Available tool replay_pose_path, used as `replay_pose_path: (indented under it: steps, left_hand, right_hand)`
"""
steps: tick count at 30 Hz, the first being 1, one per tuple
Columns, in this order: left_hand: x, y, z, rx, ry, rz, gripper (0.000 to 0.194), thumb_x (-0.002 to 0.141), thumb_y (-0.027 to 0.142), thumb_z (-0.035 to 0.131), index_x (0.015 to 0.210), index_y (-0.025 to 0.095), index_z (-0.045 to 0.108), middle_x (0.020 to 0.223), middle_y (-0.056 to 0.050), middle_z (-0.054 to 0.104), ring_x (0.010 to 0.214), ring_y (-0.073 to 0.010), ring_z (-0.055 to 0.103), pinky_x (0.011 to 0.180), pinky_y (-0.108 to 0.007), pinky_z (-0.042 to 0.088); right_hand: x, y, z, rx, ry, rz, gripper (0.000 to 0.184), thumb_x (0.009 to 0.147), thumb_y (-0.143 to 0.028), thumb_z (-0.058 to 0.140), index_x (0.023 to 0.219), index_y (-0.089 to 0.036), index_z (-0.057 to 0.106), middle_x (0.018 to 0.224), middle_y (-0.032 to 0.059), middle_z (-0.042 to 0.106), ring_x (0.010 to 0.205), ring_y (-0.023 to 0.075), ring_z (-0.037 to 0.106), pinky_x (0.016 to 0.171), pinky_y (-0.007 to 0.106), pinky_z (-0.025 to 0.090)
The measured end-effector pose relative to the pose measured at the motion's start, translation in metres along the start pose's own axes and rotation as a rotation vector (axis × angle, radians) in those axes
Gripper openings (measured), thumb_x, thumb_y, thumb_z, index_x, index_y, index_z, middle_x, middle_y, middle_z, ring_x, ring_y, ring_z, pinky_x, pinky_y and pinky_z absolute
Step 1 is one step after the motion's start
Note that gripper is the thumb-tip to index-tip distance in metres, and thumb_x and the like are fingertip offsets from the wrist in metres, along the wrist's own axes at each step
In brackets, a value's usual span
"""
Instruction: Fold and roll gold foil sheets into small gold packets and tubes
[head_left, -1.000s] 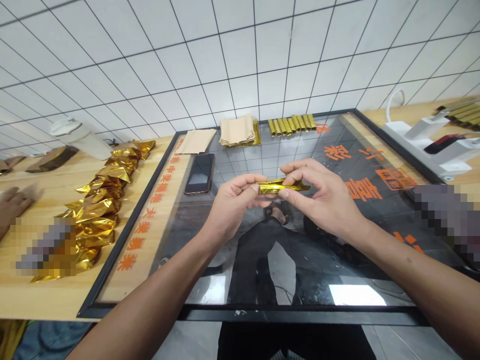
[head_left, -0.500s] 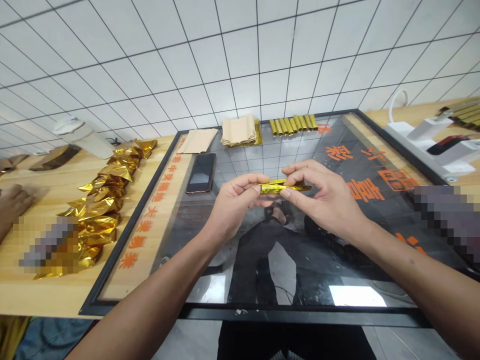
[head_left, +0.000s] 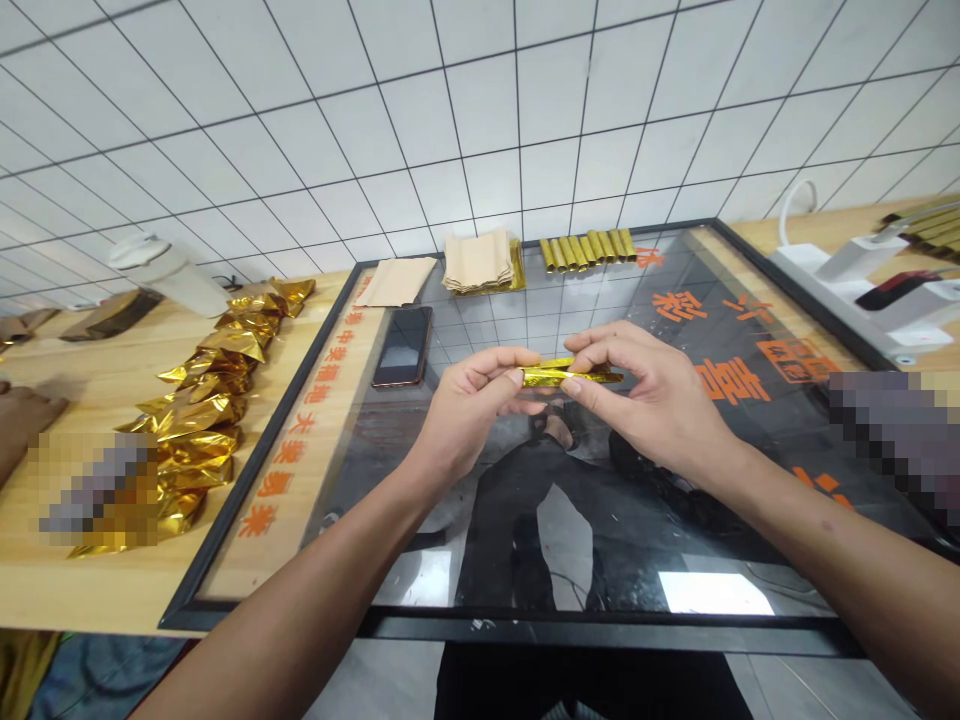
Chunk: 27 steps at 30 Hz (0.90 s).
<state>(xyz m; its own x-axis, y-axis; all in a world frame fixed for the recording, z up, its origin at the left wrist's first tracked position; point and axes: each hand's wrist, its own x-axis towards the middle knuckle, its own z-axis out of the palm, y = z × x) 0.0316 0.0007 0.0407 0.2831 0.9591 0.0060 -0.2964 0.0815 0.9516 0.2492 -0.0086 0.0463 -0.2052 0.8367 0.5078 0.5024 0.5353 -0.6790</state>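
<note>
Between my two hands is a narrow strip of gold foil paper (head_left: pixel 551 377), partly folded or rolled lengthwise, held just above the black-framed glass panel (head_left: pixel 420 480). My left hand (head_left: pixel 480 395) pinches its left end between thumb and fingers. On the right end, my right hand (head_left: pixel 619 380) grips with the thumb in front and the fingers behind. Part of the foil is hidden by my fingers. Beyond my hands, a row of rolled gold tubes (head_left: pixel 589 250) lies near the panel's far edge, beside a stack of brown paper sheets (head_left: pixel 478 260).
A phone (head_left: pixel 403 347) and more brown paper (head_left: pixel 396 281) lie at the panel's left. Crumpled gold foil pieces (head_left: pixel 202 410) line the wooden table, near another person's hand (head_left: pixel 26 425). A white cup (head_left: pixel 172 275) stands behind. At right sits a white power strip (head_left: pixel 847 290).
Both my hands stay in nearly the same place, still holding the gold foil paper. The other person's hand at the far left has shifted slightly.
</note>
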Motion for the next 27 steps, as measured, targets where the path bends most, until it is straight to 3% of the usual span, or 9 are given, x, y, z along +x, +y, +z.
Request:
replay_pose_path:
  steps: [18,27]
  left_hand:
    - [-0.0008,0.0004,-0.0017,0.059,-0.018,0.046,0.021,0.087,0.032,0.081,0.103,0.019,0.084,0.105,-0.008,0.08,0.096,-0.0203,0.076,0.077,-0.03,0.068]
    - [0.0005,0.0018,-0.0006,0.007,-0.019,-0.01,0.019,0.089,0.028,0.077,0.103,0.017,0.082,0.102,-0.01,0.082,0.093,-0.0221,0.081,0.073,-0.027,0.066]
  right_hand:
    - [-0.0013,-0.0005,-0.0002,0.006,-0.007,0.013,0.002,0.093,-0.028,0.076,0.092,-0.026,0.076,0.118,0.0091,0.076,0.115,0.0303,0.071,0.094,0.047,0.057]
    - [-0.001,-0.0021,-0.001,0.004,-0.009,0.017,0.001,0.093,-0.025,0.076,0.092,-0.026,0.076,0.117,0.0089,0.076,0.114,0.0294,0.072,0.093,0.045,0.057]
